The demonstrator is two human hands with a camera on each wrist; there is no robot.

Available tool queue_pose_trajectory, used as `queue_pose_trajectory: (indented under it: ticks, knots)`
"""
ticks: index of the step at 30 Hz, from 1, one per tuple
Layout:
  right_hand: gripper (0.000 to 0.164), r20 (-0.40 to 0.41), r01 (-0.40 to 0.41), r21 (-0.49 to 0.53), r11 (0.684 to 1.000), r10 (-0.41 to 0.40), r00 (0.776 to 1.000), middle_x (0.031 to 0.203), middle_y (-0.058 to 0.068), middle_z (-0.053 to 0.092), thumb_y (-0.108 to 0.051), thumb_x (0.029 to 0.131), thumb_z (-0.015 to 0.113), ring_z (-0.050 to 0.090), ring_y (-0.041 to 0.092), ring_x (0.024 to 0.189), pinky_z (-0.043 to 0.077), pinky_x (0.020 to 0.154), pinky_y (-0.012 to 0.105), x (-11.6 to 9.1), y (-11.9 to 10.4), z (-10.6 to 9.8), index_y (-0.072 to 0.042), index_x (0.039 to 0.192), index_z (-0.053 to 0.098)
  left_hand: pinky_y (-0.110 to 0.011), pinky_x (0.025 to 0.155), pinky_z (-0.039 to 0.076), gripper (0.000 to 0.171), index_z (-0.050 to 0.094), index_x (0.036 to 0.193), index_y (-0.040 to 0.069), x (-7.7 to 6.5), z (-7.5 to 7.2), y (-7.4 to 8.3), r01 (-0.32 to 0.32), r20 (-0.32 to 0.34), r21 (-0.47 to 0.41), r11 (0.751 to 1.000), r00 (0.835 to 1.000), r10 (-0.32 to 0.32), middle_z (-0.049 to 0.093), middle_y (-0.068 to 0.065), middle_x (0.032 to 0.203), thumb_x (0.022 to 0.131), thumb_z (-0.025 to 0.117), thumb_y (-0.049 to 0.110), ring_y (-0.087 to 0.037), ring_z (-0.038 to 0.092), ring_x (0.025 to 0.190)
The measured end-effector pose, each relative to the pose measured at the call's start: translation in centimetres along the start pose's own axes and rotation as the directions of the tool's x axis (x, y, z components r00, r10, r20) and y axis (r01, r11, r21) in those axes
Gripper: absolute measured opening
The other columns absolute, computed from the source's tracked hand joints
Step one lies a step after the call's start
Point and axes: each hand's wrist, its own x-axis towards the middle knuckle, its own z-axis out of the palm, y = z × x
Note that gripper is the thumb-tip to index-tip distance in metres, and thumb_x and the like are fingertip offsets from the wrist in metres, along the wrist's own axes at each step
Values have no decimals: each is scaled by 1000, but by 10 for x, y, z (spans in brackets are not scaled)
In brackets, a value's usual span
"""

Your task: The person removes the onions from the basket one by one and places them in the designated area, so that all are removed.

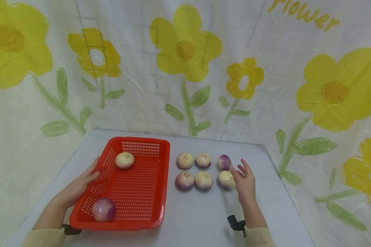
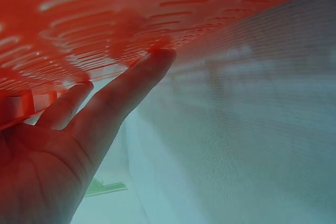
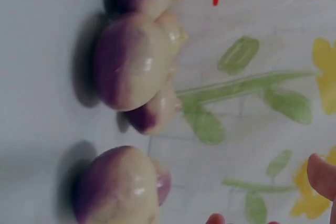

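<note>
A red plastic basket (image 1: 165, 185) with slotted walls stands on the left of the table. Inside it are a pale turnip (image 1: 125, 160) near the far left corner and a purple turnip (image 1: 103, 209) near the front left. My left hand (image 1: 77, 187) rests against the basket's left side; the left wrist view shows its fingers (image 2: 126, 90) fairly straight, touching the slotted wall. To the right of the basket, several purple-and-white turnips (image 1: 184, 181) sit in two rows. My right hand (image 1: 245, 183) hovers beside the rightmost pair, fingers loosely spread and holding nothing, close to a pale turnip (image 1: 226, 179) and a purple one (image 1: 224, 162).
The table (image 1: 201, 219) has a pale cover. A white curtain (image 1: 136, 103) with painted yellow flowers hangs behind it and along both sides. A dark strap mount (image 1: 236, 224) sits on the right wrist.
</note>
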Motion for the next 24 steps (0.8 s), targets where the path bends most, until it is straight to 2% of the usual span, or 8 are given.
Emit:
queue_pose_trajectory:
  ticks: [3, 6, 9, 13, 15, 18, 24]
  knots:
    - [77, 24, 16, 59, 998, -18, 1000, 157, 15, 42, -33, 92, 75, 43, 30, 136, 51, 80, 12, -2, -17, 8, -24, 158, 35, -44, 83, 61, 67, -11, 158, 44, -1, 0, 1, -2, 1, 6, 1000, 1000, 2, 0, -21, 168, 110, 35, 39, -35, 66, 106]
    - [75, 69, 34, 128, 991, -43, 997, 156, 15, 42, -25, 93, 75, 44, 29, 136, 54, 83, 16, -3, -33, 19, -22, 158, 36, -44, 83, 61, 67, -11, 158, 43, -1, -1, 2, -5, 3, 4, 1000, 1000, 5, 0, -21, 168, 110, 35, 39, -35, 66, 108]
    - [74, 116, 47, 179, 983, -69, 991, 154, 15, 44, -18, 94, 74, 46, 27, 134, 57, 90, 26, -3, -47, 31, -21, 157, 36, -44, 84, 61, 67, -11, 158, 43, -2, -1, 2, -9, -3, 10, 1000, 1000, 9, 0, -20, 168, 110, 35, 39, -34, 65, 110]
    - [73, 166, 72, 200, 977, -106, 980, 150, 13, 48, -15, 93, 73, 49, 26, 132, 53, 102, 45, -7, -63, 51, -20, 156, 37, -44, 83, 61, 68, -11, 159, 43, -3, -1, 1, -8, -6, 12, 1000, 1000, 8, 2, -21, 168, 110, 36, 38, -34, 65, 109]
    - [73, 193, 92, 205, 974, -133, 972, 149, 13, 48, -15, 93, 74, 48, 29, 134, 50, 105, 51, -10, -71, 61, -20, 156, 37, -44, 83, 61, 68, -11, 159, 42, -3, 0, 1, -5, -6, 7, 1000, 1000, 5, 3, -22, 167, 110, 36, 38, -35, 66, 107]
    - [75, 236, 117, 224, 968, -170, 957, 150, 13, 47, -16, 92, 75, 46, 33, 137, 47, 106, 55, -15, -83, 75, -21, 156, 37, -43, 83, 61, 68, -11, 159, 41, -2, 0, 1, -7, -6, 14, 1000, 1000, 7, 2, -22, 167, 110, 36, 38, -34, 65, 108]
    - [76, 323, 159, 244, 957, -235, 917, 150, 14, 46, -17, 90, 78, 45, 36, 138, 48, 105, 55, -27, -105, 107, -21, 155, 38, -43, 84, 61, 68, -10, 159, 43, -1, 1, 1, -4, -10, 19, 1000, 1000, 4, -3, -19, 169, 110, 37, 39, -33, 64, 110]
